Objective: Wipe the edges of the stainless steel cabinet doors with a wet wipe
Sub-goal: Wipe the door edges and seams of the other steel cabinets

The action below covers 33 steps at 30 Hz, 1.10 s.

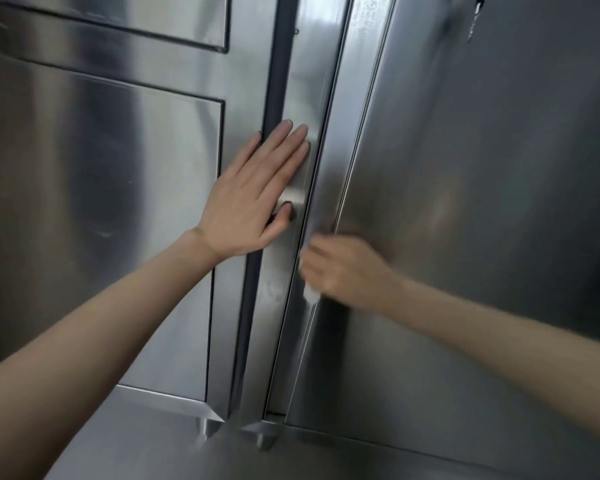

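Two hands up: left hand (253, 199) lies flat, fingers straight, on the brushed steel centre strip (293, 183); right hand (340, 268), blurred, curls round the white wet wipe (310, 295) at the edge of the tall right stainless steel door (465, 202). Mid-wipe imo; next I need steady pressure along that edge.

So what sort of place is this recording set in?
Likely a commercial kitchen or similar: brushed stainless steel cabinet doors fill the view, short metal feet stand under them, and the right hand holds a white wet wipe against a door edge.
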Motion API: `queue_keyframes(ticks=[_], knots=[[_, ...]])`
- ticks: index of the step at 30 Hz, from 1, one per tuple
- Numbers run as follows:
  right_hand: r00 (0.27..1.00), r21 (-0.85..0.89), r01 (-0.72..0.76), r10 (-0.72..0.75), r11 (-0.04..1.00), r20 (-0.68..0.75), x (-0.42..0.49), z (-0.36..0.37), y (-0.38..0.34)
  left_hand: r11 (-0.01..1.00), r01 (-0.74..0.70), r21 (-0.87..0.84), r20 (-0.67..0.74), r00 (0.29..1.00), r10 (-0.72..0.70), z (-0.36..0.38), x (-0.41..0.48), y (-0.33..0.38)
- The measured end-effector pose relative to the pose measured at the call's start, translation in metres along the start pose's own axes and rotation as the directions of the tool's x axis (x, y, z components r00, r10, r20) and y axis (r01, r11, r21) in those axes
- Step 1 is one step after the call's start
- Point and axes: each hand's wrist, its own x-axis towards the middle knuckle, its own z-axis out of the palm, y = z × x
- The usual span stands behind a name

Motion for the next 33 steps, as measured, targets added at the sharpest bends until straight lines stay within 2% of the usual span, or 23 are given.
queue_keyframes(ticks=[3,5,7,10,14,17,18,20,22,24,27,29,31,33], knots=[[0.982,-0.105,-0.105,0.086,0.989,-0.169,0.019,-0.015,0.045,1.000,-0.005,0.019,-0.028,1.000,0.005,0.004,-0.001,-0.001],[0.972,-0.090,-0.136,0.115,0.987,-0.206,0.018,-0.011,0.034,0.999,-0.003,0.036,-0.046,0.999,0.004,0.006,-0.003,0.000],[0.985,-0.028,-0.073,0.067,0.997,-0.161,0.004,0.004,-0.005,0.998,0.008,0.055,-0.054,0.999,-0.005,0.007,-0.005,0.001],[0.997,0.029,0.074,-0.074,0.997,-0.010,-0.013,0.016,-0.037,0.999,-0.001,0.041,-0.062,0.998,0.004,0.007,-0.007,-0.001],[0.988,-0.043,-0.028,0.020,0.999,-0.156,-0.003,0.009,0.007,0.999,-0.041,0.008,-0.040,0.998,0.041,0.009,-0.021,-0.002],[0.974,-0.027,-0.093,0.086,0.995,-0.208,-0.013,0.017,-0.006,1.000,-0.029,0.007,-0.034,0.999,0.030,0.013,-0.037,0.000],[0.981,-0.002,-0.065,0.063,0.998,-0.184,-0.019,0.025,-0.023,1.000,-0.019,0.013,-0.039,0.999,0.019,0.015,-0.041,0.001],[0.996,0.050,0.073,-0.071,0.996,-0.047,-0.028,0.039,-0.059,1.000,0.012,0.019,-0.050,0.999,-0.011,0.018,-0.052,0.006],[0.981,0.061,0.175,-0.179,0.983,0.077,-0.030,0.046,-0.073,0.999,0.050,0.004,-0.049,0.998,-0.050,0.023,-0.065,0.014],[0.987,0.044,0.158,-0.159,0.986,0.030,-0.025,0.043,-0.059,0.997,0.078,-0.017,-0.039,0.996,-0.078,0.028,-0.082,0.023],[0.992,-0.046,0.030,-0.035,0.999,-0.124,-0.021,0.034,-0.029,0.994,0.095,-0.050,-0.007,0.995,-0.095,0.033,-0.108,0.032],[0.981,-0.056,-0.045,0.033,0.997,-0.193,-0.024,0.036,-0.034,0.993,0.095,-0.069,0.021,0.995,-0.093,0.034,-0.122,0.035],[0.986,-0.049,0.023,-0.031,0.999,-0.165,-0.028,0.048,-0.060,0.993,0.090,-0.071,0.039,0.995,-0.087,0.034,-0.131,0.037],[0.989,-0.027,0.127,-0.128,0.992,-0.067,-0.032,0.055,-0.081,0.994,0.086,-0.075,0.048,0.995,-0.082,0.033,-0.133,0.038]])
